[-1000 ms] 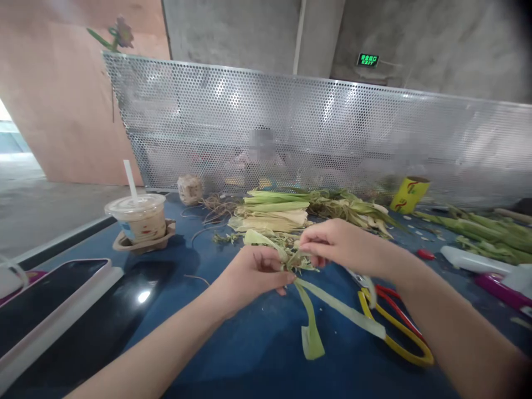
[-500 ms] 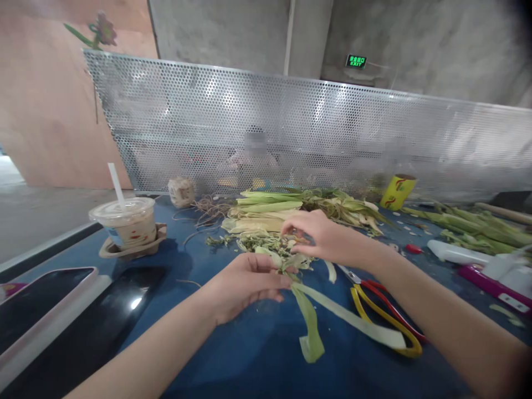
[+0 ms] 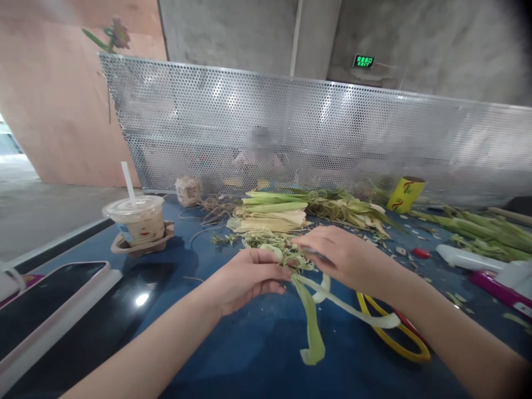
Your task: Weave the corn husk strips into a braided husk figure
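My left hand [image 3: 245, 280] is closed, thumb against fingers, on green corn husk strips [image 3: 312, 327]. Their long ends hang down over the blue tabletop [image 3: 249, 354], and one pale strip stretches to the right. My right hand [image 3: 349, 263] has bent fingers at the bunch's upper end, beside the left fingertips; what lies between them is hidden. Just beyond both hands lies a heap of shredded husk [image 3: 261, 241]. A stack of flat husks [image 3: 274, 213] is behind it. Scissors with yellow and red handles [image 3: 409, 344] lie partly under my right forearm.
At left stand a lidded drink cup [image 3: 139, 224] in a cardboard holder, a phone [image 3: 54, 299] and a dark glossy panel [image 3: 108, 332]. Twine [image 3: 214, 208], a yellow roll [image 3: 406, 194], a purple power strip [image 3: 494, 288] and more husks [image 3: 486, 224] surround the work. A perforated metal screen [image 3: 216, 122] closes the back.
My right hand has turned and come down against the bunch, its fingers curling in. A pale strip now loops below it. My left hand keeps its hold; the view has shifted slightly.
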`<action>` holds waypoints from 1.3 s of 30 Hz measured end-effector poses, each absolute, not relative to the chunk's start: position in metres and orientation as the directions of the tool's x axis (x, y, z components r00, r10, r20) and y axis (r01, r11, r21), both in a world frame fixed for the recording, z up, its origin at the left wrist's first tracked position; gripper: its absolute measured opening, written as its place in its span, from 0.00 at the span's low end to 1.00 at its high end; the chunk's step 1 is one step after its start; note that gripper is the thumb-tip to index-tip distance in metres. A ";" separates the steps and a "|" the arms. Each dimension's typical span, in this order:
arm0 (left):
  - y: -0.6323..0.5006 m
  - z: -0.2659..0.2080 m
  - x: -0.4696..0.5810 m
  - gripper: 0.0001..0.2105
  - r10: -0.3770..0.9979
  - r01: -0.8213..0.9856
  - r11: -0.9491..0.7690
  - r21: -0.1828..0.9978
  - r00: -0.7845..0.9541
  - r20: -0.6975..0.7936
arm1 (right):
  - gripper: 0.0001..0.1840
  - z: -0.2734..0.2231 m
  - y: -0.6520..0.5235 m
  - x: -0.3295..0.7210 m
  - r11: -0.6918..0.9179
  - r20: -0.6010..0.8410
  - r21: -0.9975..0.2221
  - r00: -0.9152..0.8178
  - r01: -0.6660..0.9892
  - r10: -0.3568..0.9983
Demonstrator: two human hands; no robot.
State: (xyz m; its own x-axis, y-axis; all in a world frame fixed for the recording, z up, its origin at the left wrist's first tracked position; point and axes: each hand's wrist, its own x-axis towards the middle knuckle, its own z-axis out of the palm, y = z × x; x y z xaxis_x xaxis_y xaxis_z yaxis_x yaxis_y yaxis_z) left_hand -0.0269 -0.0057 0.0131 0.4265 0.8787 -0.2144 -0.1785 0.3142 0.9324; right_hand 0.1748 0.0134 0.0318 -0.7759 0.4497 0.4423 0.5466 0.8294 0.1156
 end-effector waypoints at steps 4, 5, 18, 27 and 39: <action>-0.003 0.014 -0.029 0.01 0.900 -0.113 0.253 0.961 0.393 -0.191 | 0.14 0.043 0.018 0.188 0.785 0.382 -0.173 -0.694 0.595 0.610; -0.002 0.014 -0.029 0.02 0.902 -0.095 0.246 0.965 0.387 -0.192 | 0.13 0.049 0.018 0.192 0.773 0.356 -0.236 -0.688 0.589 0.633; -0.010 0.020 -0.032 0.05 0.797 -0.281 0.347 0.895 0.592 -0.123 | 0.18 0.030 0.072 0.194 0.115 -0.136 -0.966 -0.836 0.230 0.531; -0.005 0.016 -0.036 0.06 0.848 -0.437 0.322 0.840 0.528 -0.050 | 0.24 0.007 0.080 0.228 0.109 0.173 -0.984 -0.615 -0.140 0.769; 0.002 0.013 -0.033 0.05 0.929 -0.491 0.263 0.830 0.361 -0.081 | 0.16 0.010 0.086 0.209 0.385 0.347 -0.907 -0.212 0.174 0.914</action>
